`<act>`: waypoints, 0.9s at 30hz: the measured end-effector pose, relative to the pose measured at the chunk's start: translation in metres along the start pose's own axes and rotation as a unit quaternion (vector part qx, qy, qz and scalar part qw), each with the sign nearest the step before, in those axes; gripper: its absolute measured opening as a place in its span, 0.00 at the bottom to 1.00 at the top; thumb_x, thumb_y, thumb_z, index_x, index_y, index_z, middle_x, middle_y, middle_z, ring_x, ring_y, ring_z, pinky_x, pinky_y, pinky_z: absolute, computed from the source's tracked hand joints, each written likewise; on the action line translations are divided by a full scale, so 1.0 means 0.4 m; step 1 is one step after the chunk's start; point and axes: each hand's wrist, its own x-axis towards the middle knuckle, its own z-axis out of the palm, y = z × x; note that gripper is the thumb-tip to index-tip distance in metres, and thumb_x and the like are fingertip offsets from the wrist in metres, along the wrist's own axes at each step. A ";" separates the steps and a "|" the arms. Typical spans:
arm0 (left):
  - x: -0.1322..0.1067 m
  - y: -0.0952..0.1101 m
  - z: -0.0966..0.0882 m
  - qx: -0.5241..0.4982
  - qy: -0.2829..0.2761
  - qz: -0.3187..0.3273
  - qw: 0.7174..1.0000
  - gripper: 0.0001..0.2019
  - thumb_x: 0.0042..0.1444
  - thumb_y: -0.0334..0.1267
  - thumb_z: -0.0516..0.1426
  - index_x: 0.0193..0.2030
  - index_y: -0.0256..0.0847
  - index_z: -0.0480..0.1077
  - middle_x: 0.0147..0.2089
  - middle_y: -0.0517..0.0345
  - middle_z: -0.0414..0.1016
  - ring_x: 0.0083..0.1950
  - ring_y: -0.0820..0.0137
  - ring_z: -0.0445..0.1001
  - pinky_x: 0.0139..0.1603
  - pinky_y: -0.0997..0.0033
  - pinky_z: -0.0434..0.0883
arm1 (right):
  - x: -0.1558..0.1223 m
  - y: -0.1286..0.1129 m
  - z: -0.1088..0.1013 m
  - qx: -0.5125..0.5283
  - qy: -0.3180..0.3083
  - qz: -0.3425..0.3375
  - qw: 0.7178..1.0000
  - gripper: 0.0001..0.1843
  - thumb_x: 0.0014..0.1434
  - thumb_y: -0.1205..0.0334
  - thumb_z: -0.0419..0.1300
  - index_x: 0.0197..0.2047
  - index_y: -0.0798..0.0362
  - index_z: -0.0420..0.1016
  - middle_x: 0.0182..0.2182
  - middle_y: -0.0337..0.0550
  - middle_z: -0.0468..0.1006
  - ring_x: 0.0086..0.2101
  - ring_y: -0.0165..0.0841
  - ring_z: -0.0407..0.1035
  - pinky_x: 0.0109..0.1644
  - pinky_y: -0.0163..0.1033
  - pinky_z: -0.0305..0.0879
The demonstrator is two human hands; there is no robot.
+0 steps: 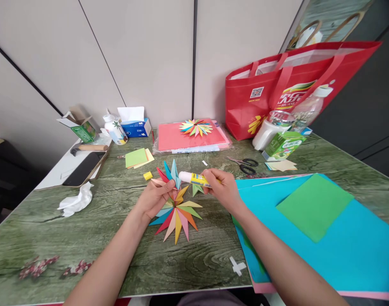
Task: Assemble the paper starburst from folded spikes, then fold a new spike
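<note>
My left hand point(156, 196) is closed on the upper part of a many-coloured folded-paper star point(176, 219), whose points fan out below over the table. In my right hand point(222, 187) is a glue stick point(197, 179), yellow-labelled and uncapped. Its white tip touches or nearly touches a light-blue folded point of the star, held upright; which of the two I cannot tell. A loose light-green folded paper piece point(197, 189) lies just behind the glue stick. The yellow cap point(147, 175) rests on the table to the left.
Black scissors point(245, 164) and a green carton point(284, 145) stand or lie behind my right hand. Large blue sheets point(347, 259) cover the right side, a green square point(315, 207) on top. A finished-looking paper star point(196, 127) lies on red paper point(169, 138). Crumpled tissue point(76, 199) sits left.
</note>
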 end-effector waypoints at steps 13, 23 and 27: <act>0.005 -0.010 0.006 -0.035 0.016 0.006 0.999 0.10 0.38 0.35 0.66 0.15 0.33 0.72 0.16 0.57 0.72 0.19 0.78 0.67 0.23 0.80 0.66 | 0.002 0.004 0.005 0.042 -0.007 0.050 0.998 0.20 0.55 0.51 0.51 0.19 0.54 0.62 0.12 0.34 0.63 0.15 0.24 0.53 0.18 0.30 0.50; 0.006 -0.001 0.006 -0.061 0.076 0.013 0.995 0.09 0.33 0.32 0.68 0.16 0.32 0.72 0.16 0.59 0.72 0.20 0.80 0.68 0.24 0.83 0.68 | -0.003 -0.006 0.007 0.006 0.027 0.028 0.999 0.17 0.54 0.53 0.53 0.20 0.54 0.65 0.13 0.34 0.68 0.16 0.25 0.57 0.21 0.31 0.53; 0.007 -0.002 0.002 -0.049 0.079 0.006 0.996 0.09 0.34 0.33 0.67 0.16 0.31 0.72 0.16 0.58 0.72 0.20 0.79 0.68 0.23 0.81 0.68 | -0.011 -0.016 0.007 0.008 0.055 0.010 0.998 0.15 0.54 0.53 0.54 0.22 0.53 0.65 0.14 0.34 0.69 0.17 0.26 0.61 0.24 0.31 0.57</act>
